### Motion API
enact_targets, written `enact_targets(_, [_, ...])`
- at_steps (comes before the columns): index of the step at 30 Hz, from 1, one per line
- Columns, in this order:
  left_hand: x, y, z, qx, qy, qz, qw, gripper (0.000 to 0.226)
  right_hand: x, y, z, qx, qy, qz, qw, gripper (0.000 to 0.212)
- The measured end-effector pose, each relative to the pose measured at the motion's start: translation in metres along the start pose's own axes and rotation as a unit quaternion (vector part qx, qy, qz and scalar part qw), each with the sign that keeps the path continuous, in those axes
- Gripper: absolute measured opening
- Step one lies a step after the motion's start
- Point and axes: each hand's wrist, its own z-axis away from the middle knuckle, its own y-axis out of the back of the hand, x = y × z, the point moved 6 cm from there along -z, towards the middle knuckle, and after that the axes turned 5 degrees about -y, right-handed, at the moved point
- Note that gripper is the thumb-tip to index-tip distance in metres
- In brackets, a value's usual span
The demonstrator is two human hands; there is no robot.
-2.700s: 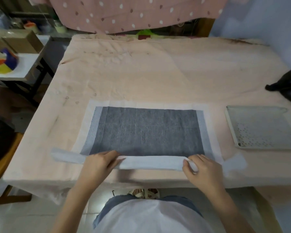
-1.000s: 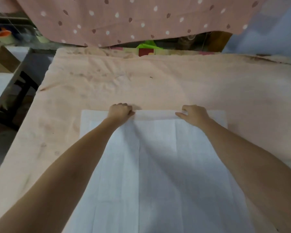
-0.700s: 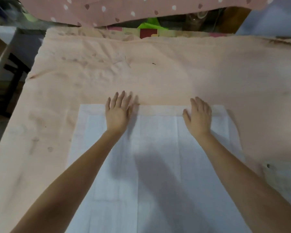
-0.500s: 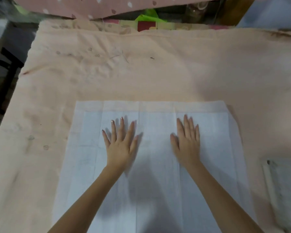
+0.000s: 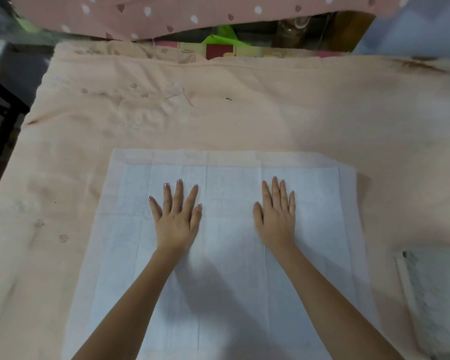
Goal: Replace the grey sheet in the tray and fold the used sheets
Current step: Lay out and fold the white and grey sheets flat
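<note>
We find the sheet lying flat on the cloth that covers the counter, at its near middle. Our 2 hands rest on the sheet's far half, the left hand left of centre and the right hand right of centre, well apart, fingers pointing away. The tray sits on the cloth to the sheet's right, apart from it. A hanging fabric lies behind the counter's far edge.

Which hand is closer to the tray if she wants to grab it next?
The right hand. The tray lies at the sheet's right side; the left hand would need to cross over.
</note>
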Motion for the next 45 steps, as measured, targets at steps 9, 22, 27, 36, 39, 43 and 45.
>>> enact_targets(9, [0.0, 0.006, 0.011, 0.009, 0.013, 0.007, 1.0, 0.059, -0.008, 0.001, 0.019, -0.007, 0.042, 0.0, 0.999, 0.057])
enact_targets(22, [0.002, 0.008, 0.003, 0.019, 0.017, 0.017, 1.0, 0.06, 0.01, 0.0, 0.001, -0.039, 0.023, 0.03, 0.999, 0.063])
enact_targets(27, [-0.005, 0.006, -0.002, -0.011, 0.002, 0.03, 1.0, 0.057, 0.022, -0.003, -0.002, -0.059, -0.022, 0.05, 0.997, 0.065])
enact_targets(36, [-0.002, -0.001, 0.106, 0.054, -0.092, 0.02, 0.994, 0.055, 0.028, 0.015, 0.101, 0.02, 0.043, -0.017, 0.999, 0.053])
enact_targets(39, [0.002, -0.016, 0.128, 0.024, -0.077, 0.014, 0.997, 0.056, 0.011, 0.004, 0.139, -0.015, 0.056, -0.024, 0.998, 0.053])
enact_targets(43, [0.003, -0.008, 0.135, 0.026, -0.063, 0.025, 0.997, 0.061, 0.017, 0.009, 0.148, -0.063, 0.08, 0.027, 0.994, 0.064])
enact_targets(45, [0.007, 0.0, 0.14, 0.03, -0.081, 0.041, 0.995, 0.063, 0.018, 0.015, 0.151, -0.094, 0.117, 0.035, 0.988, 0.074])
